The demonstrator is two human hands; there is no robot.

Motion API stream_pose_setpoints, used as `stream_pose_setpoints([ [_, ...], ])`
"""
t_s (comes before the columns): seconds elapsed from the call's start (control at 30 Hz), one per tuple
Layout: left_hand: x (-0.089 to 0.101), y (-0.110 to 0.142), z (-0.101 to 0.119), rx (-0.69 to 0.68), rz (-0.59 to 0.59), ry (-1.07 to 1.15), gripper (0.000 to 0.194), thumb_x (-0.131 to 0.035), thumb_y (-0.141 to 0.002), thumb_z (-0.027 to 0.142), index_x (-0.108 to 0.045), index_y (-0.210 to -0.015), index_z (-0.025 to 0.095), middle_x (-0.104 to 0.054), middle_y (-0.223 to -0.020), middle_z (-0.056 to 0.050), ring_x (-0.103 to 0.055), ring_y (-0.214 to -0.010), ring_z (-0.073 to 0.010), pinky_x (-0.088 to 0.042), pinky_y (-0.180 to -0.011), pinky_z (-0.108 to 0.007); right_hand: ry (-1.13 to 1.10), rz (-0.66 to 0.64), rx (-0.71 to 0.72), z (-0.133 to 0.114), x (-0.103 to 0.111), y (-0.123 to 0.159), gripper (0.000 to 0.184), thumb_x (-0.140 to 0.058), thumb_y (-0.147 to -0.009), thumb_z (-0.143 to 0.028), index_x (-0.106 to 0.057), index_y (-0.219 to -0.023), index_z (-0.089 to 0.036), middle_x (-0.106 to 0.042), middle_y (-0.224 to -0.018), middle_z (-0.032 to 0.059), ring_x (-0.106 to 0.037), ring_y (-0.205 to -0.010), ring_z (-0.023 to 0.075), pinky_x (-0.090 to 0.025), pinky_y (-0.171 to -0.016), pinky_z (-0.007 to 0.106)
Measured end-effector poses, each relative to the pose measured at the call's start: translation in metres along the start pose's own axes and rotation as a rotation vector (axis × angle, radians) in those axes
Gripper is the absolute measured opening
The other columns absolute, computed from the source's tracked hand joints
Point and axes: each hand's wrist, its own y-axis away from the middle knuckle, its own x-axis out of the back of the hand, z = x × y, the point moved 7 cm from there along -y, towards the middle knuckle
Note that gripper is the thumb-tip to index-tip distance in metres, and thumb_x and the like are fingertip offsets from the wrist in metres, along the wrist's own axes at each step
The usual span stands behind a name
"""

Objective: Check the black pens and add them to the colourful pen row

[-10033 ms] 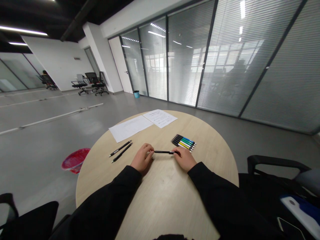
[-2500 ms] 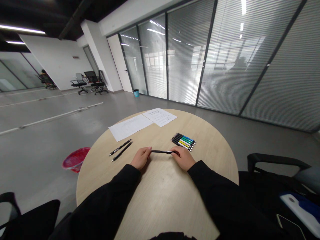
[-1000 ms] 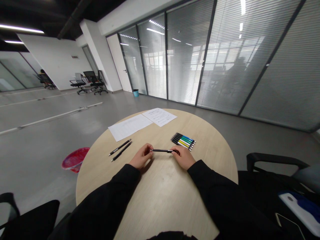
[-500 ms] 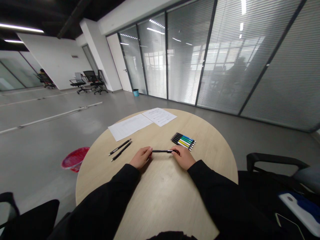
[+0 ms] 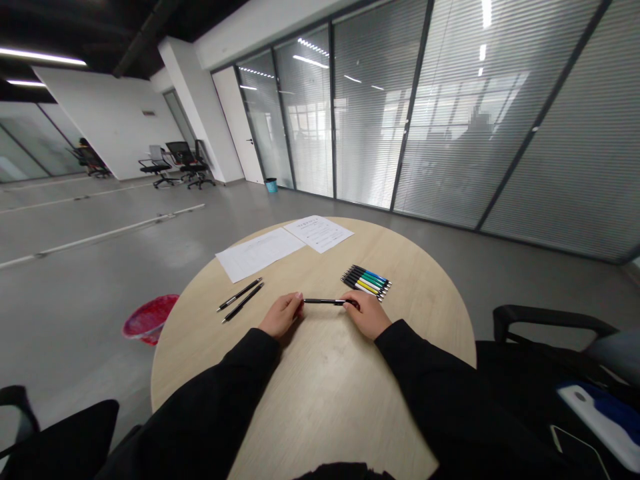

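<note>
A black pen (image 5: 324,302) is stretched level between my two hands, just above the table. My left hand (image 5: 283,315) is closed on its left end, the thumb lying along the top. Its right end, by the clip, sits in the fingers of my right hand (image 5: 367,313); that tip is partly hidden. Two black pens (image 5: 241,299) lie side by side to the left of my left hand. Just beyond my right hand is a row of several pens (image 5: 367,281) with black, blue, green, white and yellow barrels; my hand covers its near corner.
The round wooden table (image 5: 320,400) carries two printed paper sheets (image 5: 263,253) at its far side. A red basket (image 5: 150,319) stands on the floor at left. Chairs flank the table; on the right chair (image 5: 550,320) lie a phone (image 5: 580,453) and a blue-and-white item (image 5: 600,420).
The fingers of my left hand shift at the pen's left end, raised a second ago, now folded with the thumb on top. My right hand keeps its hold. The other pens stay put.
</note>
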Motion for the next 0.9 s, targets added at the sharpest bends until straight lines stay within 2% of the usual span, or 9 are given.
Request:
stream_pose_setpoints([
  [0.17,0.001,0.001,0.008,-0.053,-0.020,-0.066,0.045,-0.044,-0.089,0.053,-0.051,-0.061,0.018,-0.053,-0.057,0.001,-0.045,-0.056,-0.0137,-0.037,-0.059,-0.027,0.002,0.006,-0.002,0.000,0.000,0.000,0.018,-0.057,-0.083,-0.011,-0.070,-0.092,-0.018,-0.070,-0.087,0.0039,-0.060,-0.079,0.0166,-0.044,-0.073,0.028],
  [0.37,-0.002,0.001,0.009,-0.110,-0.075,0.146,0.028,-0.058,-0.084,0.044,-0.052,-0.079,0.017,-0.051,-0.067,0.003,-0.047,-0.061,-0.0118,-0.039,-0.060,-0.025,-0.014,-0.003,-0.025,0.004,0.000,-0.001,0.019,-0.056,-0.083,-0.011,-0.071,-0.092,-0.018,-0.071,-0.090,0.0045,-0.061,-0.081,0.0172,-0.044,-0.074,0.028],
  [0.53,-0.006,0.001,0.007,-0.103,-0.074,0.267,0.031,-0.066,-0.079,0.041,-0.050,-0.091,0.018,-0.050,-0.074,0.003,-0.049,-0.062,-0.0106,-0.041,-0.059,-0.024,-0.021,-0.004,-0.050,0.006,-0.001,-0.001,0.019,-0.056,-0.083,-0.013,-0.072,-0.092,-0.018,-0.072,-0.089,0.0041,-0.062,-0.079,0.0170,-0.045,-0.073,0.028],
  [0.6,-0.005,0.001,0.007,-0.075,-0.045,0.263,0.033,-0.064,-0.080,0.044,-0.049,-0.094,0.018,-0.052,-0.073,0.003,-0.051,-0.062,-0.0112,-0.043,-0.059,-0.025,-0.025,0.005,-0.044,0.005,0.000,-0.001,0.019,-0.057,-0.083,-0.013,-0.072,-0.092,-0.018,-0.072,-0.089,0.0039,-0.062,-0.079,0.0169,-0.045,-0.073,0.028],
  [0.67,-0.002,0.002,0.008,-0.050,-0.008,0.191,0.032,-0.056,-0.085,0.049,-0.052,-0.086,0.018,-0.053,-0.068,0.002,-0.051,-0.060,-0.0123,-0.043,-0.060,-0.026,-0.033,0.011,-0.035,0.004,0.000,-0.001,0.019,-0.057,-0.083,-0.013,-0.072,-0.092,-0.018,-0.072,-0.089,0.0039,-0.062,-0.080,0.0169,-0.045,-0.074,0.028],
  [0.77,0.001,0.002,0.006,-0.003,0.019,0.053,0.045,-0.042,-0.090,0.056,-0.052,-0.067,0.018,-0.052,-0.057,0.001,-0.047,-0.054,-0.0130,-0.039,-0.056,-0.026,-0.039,0.010,-0.039,0.004,0.000,-0.001,0.019,-0.057,-0.083,-0.013,-0.072,-0.092,-0.018,-0.072,-0.090,0.0044,-0.062,-0.080,0.0171,-0.046,-0.073,0.028],
  [0.9,0.000,0.002,0.004,0.024,-0.036,-0.033,0.050,-0.042,-0.088,0.059,-0.050,-0.059,0.019,-0.046,-0.051,0.002,-0.040,-0.049,-0.0127,-0.032,-0.049,-0.026,-0.056,0.007,-0.043,0.004,0.000,-0.001,0.020,-0.056,-0.083,-0.013,-0.072,-0.094,-0.018,-0.072,-0.091,0.0045,-0.063,-0.082,0.0172,-0.046,-0.074,0.029],
])
